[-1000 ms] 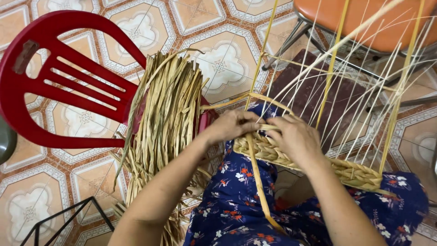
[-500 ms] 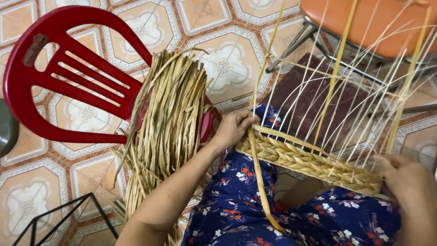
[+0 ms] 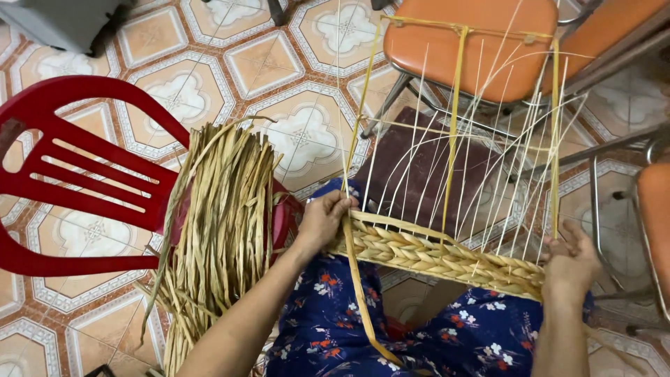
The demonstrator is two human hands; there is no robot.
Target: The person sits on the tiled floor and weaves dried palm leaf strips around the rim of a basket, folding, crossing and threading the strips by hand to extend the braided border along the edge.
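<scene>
A half-woven basket (image 3: 447, 255) rests on my lap, its braided straw rim running left to right with thin pale stakes and yellow frame rods rising from it. My left hand (image 3: 322, 222) grips the rim's left corner, where a long loose straw strand (image 3: 359, 293) hangs down over my blue flowered clothing. My right hand (image 3: 572, 262) holds the rim's right end, fingers curled around it.
A thick bundle of dried straw strands (image 3: 220, 230) lies over a tipped red plastic chair (image 3: 70, 188) at my left. An orange-seated metal chair (image 3: 474, 42) stands behind the basket, another chair (image 3: 649, 209) at the right. Patterned floor tiles (image 3: 293, 132) lie underneath.
My right hand moved from the middle of the rim, beside my left hand, out to the rim's right end. The left hand stayed at the left corner. The view shifted slightly.
</scene>
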